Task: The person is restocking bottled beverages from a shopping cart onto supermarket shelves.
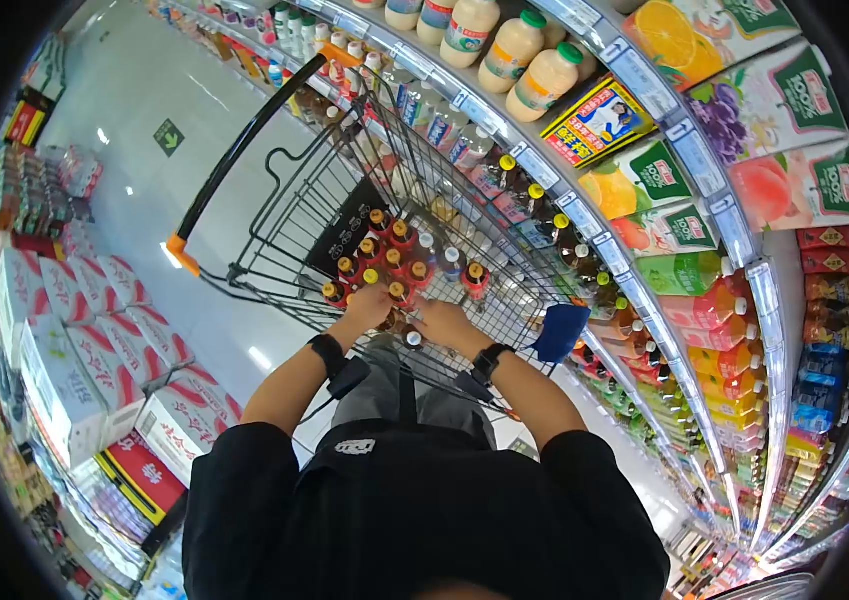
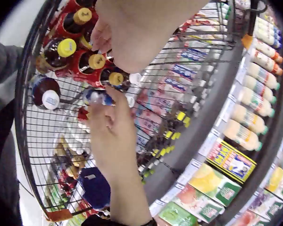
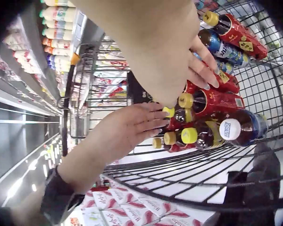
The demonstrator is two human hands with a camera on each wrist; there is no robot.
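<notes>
Both hands are down among the drink bottles in a wire shopping cart (image 1: 295, 210). My left hand (image 1: 370, 308) reaches into the group; its fingers lie fairly straight beside a yellow-capped dark bottle (image 3: 203, 134). With curved fingers, my right hand (image 1: 448, 328) grips a red-labelled bottle with a gold cap (image 3: 212, 103). Several more red-labelled bottles (image 1: 405, 235) stand close together around the hands. A blue-labelled bottle (image 3: 224, 49) is near the right fingers. Nearer my body stands a white-capped dark bottle (image 2: 46, 92). The left palm is mostly hidden by bottles and wrist.
Along the right, shelves hold creamy drinks in green-capped bottles (image 1: 545, 82), juice cartons (image 1: 790, 100) and many other bottles. Stacked white-and-red boxes (image 1: 75, 360) stand on the left. The cart's handle (image 1: 245, 150) is at the far left; a blue panel (image 1: 560, 333) sits at its right end.
</notes>
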